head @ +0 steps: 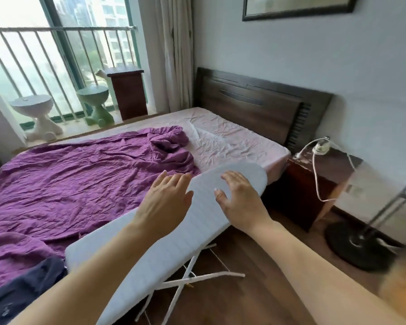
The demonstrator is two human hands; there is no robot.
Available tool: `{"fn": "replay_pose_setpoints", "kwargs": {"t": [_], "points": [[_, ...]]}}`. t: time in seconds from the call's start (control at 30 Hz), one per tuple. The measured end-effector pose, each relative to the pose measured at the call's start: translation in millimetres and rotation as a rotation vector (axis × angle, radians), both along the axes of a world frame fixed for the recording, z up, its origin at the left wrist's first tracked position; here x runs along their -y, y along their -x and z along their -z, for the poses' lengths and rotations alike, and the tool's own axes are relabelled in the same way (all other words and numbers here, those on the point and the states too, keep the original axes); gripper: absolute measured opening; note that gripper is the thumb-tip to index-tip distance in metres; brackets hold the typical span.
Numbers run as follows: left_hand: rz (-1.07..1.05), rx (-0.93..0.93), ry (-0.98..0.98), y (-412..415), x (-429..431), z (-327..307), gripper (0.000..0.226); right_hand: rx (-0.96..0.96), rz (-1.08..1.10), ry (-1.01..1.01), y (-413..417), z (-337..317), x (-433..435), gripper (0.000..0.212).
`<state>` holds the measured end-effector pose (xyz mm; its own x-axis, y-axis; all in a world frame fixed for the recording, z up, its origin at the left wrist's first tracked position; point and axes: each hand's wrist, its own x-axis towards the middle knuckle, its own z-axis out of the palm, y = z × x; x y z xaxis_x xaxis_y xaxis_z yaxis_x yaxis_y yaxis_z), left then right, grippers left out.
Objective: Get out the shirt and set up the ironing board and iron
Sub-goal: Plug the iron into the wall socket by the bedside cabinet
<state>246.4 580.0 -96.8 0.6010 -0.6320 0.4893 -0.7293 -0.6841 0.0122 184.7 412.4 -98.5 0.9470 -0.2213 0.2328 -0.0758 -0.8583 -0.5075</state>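
Observation:
A pale grey ironing board stands unfolded on white crossed legs beside the bed, its rounded nose pointing toward the nightstand. My left hand hovers flat over the board's left edge, fingers spread, holding nothing. My right hand rests palm-down on the board near its nose, fingers apart. A dark navy garment, possibly the shirt, lies on the bed at the lower left. A white object with a cord, possibly the iron, sits on the nightstand; it is too small to be sure.
The bed carries a rumpled purple cover and a pink sheet. A dark wooden nightstand stands right of the board. A floor lamp base sits on the wooden floor at right. Two stools stand by the window.

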Motion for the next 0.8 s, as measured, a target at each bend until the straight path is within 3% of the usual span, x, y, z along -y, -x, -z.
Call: {"fn": "replay_pose_setpoints", "kwargs": {"t": [0.37, 0.8], "points": [[0.465, -0.16, 0.06, -2, 248, -9, 0.034, 0.012, 0.458, -0.048, 52, 17, 203, 0.051], [0.652, -0.171, 0.099, -66, 511, -10, 0.032, 0.038, 0.695, -0.05, 14, 14, 436, 0.049]]}}
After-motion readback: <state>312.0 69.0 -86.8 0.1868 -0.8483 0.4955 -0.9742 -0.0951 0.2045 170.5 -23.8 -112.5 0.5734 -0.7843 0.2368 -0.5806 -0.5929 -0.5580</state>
